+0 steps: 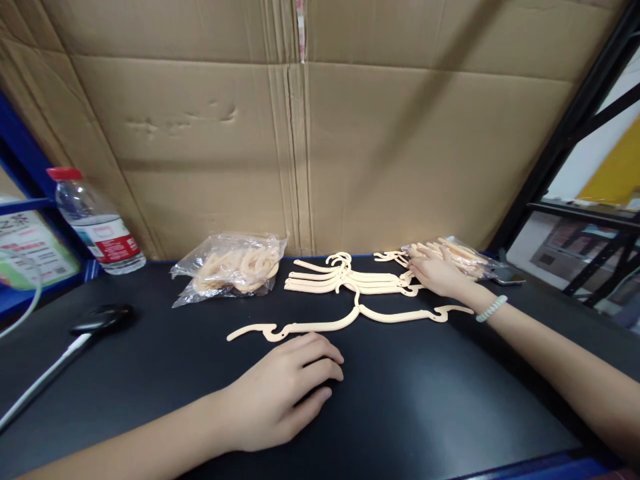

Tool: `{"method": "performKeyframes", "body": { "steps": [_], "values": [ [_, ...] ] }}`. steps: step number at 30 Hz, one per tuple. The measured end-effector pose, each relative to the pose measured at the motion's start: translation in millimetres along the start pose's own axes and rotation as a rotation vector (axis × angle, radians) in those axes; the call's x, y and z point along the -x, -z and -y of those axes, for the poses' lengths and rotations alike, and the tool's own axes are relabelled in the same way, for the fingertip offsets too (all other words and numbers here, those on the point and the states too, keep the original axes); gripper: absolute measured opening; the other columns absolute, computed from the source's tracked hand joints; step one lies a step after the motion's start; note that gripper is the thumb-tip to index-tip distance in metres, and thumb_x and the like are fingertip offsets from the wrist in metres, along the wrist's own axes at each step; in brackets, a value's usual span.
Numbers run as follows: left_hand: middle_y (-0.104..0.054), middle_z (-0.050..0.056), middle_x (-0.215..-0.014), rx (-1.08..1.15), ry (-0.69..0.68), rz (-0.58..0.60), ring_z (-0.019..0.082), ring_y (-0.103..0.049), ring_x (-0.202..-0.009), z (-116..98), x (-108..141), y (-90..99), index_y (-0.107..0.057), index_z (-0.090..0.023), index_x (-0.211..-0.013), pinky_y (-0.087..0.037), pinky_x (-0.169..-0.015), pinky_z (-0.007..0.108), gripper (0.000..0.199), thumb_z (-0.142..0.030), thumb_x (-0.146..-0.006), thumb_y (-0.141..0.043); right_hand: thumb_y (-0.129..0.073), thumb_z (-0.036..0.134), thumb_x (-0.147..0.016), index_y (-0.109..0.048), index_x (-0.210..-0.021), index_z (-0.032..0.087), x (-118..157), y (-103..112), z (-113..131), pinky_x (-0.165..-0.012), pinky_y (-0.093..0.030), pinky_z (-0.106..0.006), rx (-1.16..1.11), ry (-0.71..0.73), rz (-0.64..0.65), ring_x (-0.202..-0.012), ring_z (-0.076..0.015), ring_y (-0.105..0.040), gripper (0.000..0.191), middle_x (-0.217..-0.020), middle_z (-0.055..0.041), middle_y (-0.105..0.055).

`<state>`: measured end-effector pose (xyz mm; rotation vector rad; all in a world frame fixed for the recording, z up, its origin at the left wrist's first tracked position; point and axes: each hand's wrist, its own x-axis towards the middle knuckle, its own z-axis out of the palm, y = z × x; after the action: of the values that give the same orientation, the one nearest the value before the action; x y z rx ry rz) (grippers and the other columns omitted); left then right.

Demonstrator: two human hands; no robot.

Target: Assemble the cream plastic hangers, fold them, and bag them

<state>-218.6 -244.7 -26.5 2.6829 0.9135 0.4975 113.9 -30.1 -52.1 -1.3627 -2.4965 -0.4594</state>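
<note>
My left hand (295, 390) rests on the black table with fingers slightly bent and apart, holding nothing. Just beyond its fingertips lies a cream foldable hanger (320, 327), arms spread out to both sides with its hook toward the back. Behind that sits a stack of cream hangers (370, 281), laid close together. My right hand (437, 272) stretches to the back right, its fingers apart over loose hanger pieces (393, 256) and the edge of a clear plastic bag of cream parts (465, 257). Its fingertips partly cover the stack's right end.
Another clear bag of cream parts (235, 267) lies back left. A red-capped water bottle (107, 233) stands at the far left, near a black device (103, 319) with a white cable. A cardboard wall (350, 147) closes the back. A dark flat object (509, 275) lies right of the bag.
</note>
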Motion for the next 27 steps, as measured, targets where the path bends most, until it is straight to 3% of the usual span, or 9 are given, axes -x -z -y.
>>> {"method": "performKeyframes", "body": {
  "steps": [3,6,11,16,19,20,23,25,27],
  "values": [
    [-0.062,0.009,-0.115,0.002,0.004,0.003,0.021,-0.058,-0.105,-0.3,-0.8,1.0,-0.059,-0.020,-0.108,-0.048,-0.094,0.034,0.026,-0.009,-0.088,-0.047,-0.033,0.023,-0.093,-0.069,-0.082,0.019,-0.6,1.3,0.5,-0.105,-0.015,-0.070,-0.071,-0.033,-0.008,-0.129,-0.0377,-0.043,0.038,-0.127,-0.0151,-0.061],
    [-0.061,0.008,-0.115,0.001,0.006,0.003,0.021,-0.057,-0.105,1.3,-0.5,0.3,-0.059,-0.020,-0.109,-0.048,-0.094,0.034,0.026,-0.010,-0.089,-0.046,-0.037,0.025,-0.090,-0.069,-0.080,0.019,-2.1,4.8,0.7,-0.103,-0.024,-0.067,-0.173,-0.082,-0.039,-0.117,-0.0360,-0.053,0.034,-0.113,-0.0147,-0.067],
    [-0.061,0.007,-0.116,0.015,-0.007,-0.012,0.020,-0.057,-0.106,4.7,0.6,-2.8,-0.058,-0.021,-0.110,-0.047,-0.094,0.033,0.027,-0.010,-0.089,-0.046,-0.044,0.030,-0.087,-0.071,-0.085,0.017,-5.2,13.3,-2.0,-0.089,-0.048,-0.044,-0.407,-0.162,-0.128,-0.092,-0.0279,-0.066,0.030,-0.095,-0.0118,-0.073],
    [-0.063,0.008,-0.113,0.069,0.019,-0.019,0.021,-0.058,-0.105,2.0,0.4,0.0,-0.061,-0.021,-0.108,-0.049,-0.093,0.035,0.027,-0.009,-0.088,-0.048,-0.048,0.036,-0.088,-0.070,-0.104,0.013,-4.5,26.9,1.5,-0.083,-0.053,-0.039,-0.624,-0.280,-0.264,-0.097,-0.0272,-0.068,0.036,-0.106,-0.0141,-0.073],
    [-0.064,0.008,-0.113,0.222,0.119,-0.088,0.022,-0.059,-0.107,1.6,-2.7,-1.5,-0.061,-0.022,-0.110,-0.048,-0.096,0.038,0.027,-0.012,-0.088,-0.051,-0.051,0.037,-0.089,-0.067,-0.114,0.017,0.1,38.9,25.2,-0.087,-0.053,-0.039,-0.846,-0.255,-0.272,-0.102,-0.0247,-0.067,0.036,-0.114,-0.0110,-0.071],
    [-0.065,0.008,-0.112,0.313,0.182,-0.132,0.022,-0.060,-0.106,1.8,-4.3,-3.3,-0.061,-0.022,-0.110,-0.049,-0.095,0.039,0.025,-0.015,-0.088,-0.052,-0.055,0.037,-0.087,-0.067,-0.115,0.018,2.9,43.7,38.2,-0.091,-0.052,-0.040,-1.030,-0.223,-0.246,-0.105,-0.0250,-0.066,0.036,-0.116,-0.0109,-0.070],
    [-0.062,0.011,-0.121,0.661,0.393,-0.262,0.021,-0.065,-0.100,2.7,-9.6,-11.1,-0.056,-0.022,-0.118,-0.053,-0.089,0.039,0.030,-0.024,-0.089,-0.055,-0.066,0.036,-0.083,-0.069,-0.112,0.022,16.2,60.6,86.4,-0.102,-0.045,-0.044,-1.433,-0.052,-0.054,-0.117,-0.0261,-0.059,0.032,-0.123,-0.0093,-0.067],
    [-0.057,0.012,-0.130,0.845,0.470,-0.314,0.021,-0.067,-0.097,2.6,-12.7,-15.4,-0.050,-0.022,-0.125,-0.054,-0.087,0.038,0.039,-0.028,-0.088,-0.059,-0.065,0.036,-0.086,-0.066,-0.119,0.024,27.5,72.5,117.1,-0.105,-0.041,-0.047,-1.501,0.103,0.114,-0.121,-0.0266,-0.057,0.035,-0.129,-0.0092,-0.063],
    [-0.061,0.012,-0.127,0.935,0.501,-0.348,0.020,-0.069,-0.094,2.1,-15.0,-17.3,-0.051,-0.021,-0.125,-0.053,-0.086,0.037,0.042,-0.030,-0.086,-0.063,-0.065,0.035,-0.087,-0.063,-0.123,0.026,38.3,82.6,139.7,-0.109,-0.036,-0.047,-1.471,0.276,0.180,-0.127,-0.0260,-0.050,0.037,-0.131,-0.0078,-0.061]
  ]
}}
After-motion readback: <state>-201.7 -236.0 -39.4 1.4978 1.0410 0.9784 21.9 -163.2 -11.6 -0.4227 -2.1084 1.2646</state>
